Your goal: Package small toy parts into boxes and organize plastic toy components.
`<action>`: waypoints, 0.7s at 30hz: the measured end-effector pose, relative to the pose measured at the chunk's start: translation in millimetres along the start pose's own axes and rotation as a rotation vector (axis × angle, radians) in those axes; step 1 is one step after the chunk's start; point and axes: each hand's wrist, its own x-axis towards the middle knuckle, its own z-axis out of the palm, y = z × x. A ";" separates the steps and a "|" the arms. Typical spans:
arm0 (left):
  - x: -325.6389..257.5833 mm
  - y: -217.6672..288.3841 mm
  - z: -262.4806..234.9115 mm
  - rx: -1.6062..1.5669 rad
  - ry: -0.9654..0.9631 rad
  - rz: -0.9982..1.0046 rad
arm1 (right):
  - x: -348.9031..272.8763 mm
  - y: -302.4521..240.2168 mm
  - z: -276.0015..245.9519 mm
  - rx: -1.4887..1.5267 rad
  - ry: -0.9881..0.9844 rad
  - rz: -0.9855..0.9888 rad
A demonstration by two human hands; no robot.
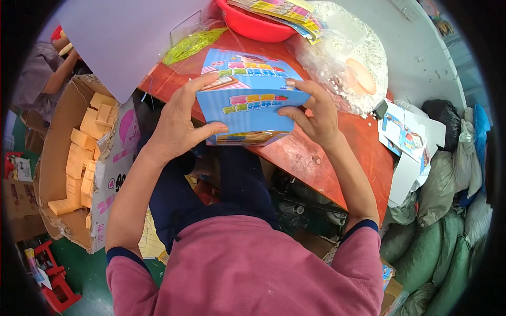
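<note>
A blue printed cardboard box [253,111] is held between my two hands at the near edge of the red table [342,152]. On its left side, my left hand [182,118] has the thumb on the front face and the fingers at the top edge. My right hand [316,113] grips the opposite side in the same way, thumb in front. Along the box's lower edge shows a strip of something tan, too small to make out.
A red basin [258,23] of printed sheets stands at the back beside yellow-green ties [195,46]. White granules and a clear bag [327,58] lie back right. Flattened cartons [406,142] and sacks [437,247] are right. An open carton [52,152] holds orange plastic pieces; another person [39,79] sits far left.
</note>
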 end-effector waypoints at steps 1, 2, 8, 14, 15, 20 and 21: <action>-1.4 -1.5 0.6 -0.035 0.003 0.029 | -1.7 -0.5 1.1 -0.037 0.009 -0.031; -2.0 -2.2 0.3 -0.035 0.007 0.023 | -3.0 -1.3 1.6 -0.075 0.018 -0.062; -4.4 1.6 4.5 0.020 0.017 -0.024 | -3.7 -8.6 -3.9 0.147 -0.060 0.051; -5.9 6.2 6.2 -0.056 0.033 -0.069 | -2.6 -8.6 -19.7 0.082 -0.230 0.078; -6.6 5.2 7.6 -0.065 0.041 -0.060 | -3.8 -8.1 -18.1 0.080 -0.231 0.075; -7.3 4.4 6.0 -0.083 0.034 -0.068 | -10.0 -2.2 -2.3 0.034 -0.072 0.050; -7.6 4.7 6.6 -0.080 0.034 -0.057 | -11.7 -1.1 0.4 0.036 -0.075 0.047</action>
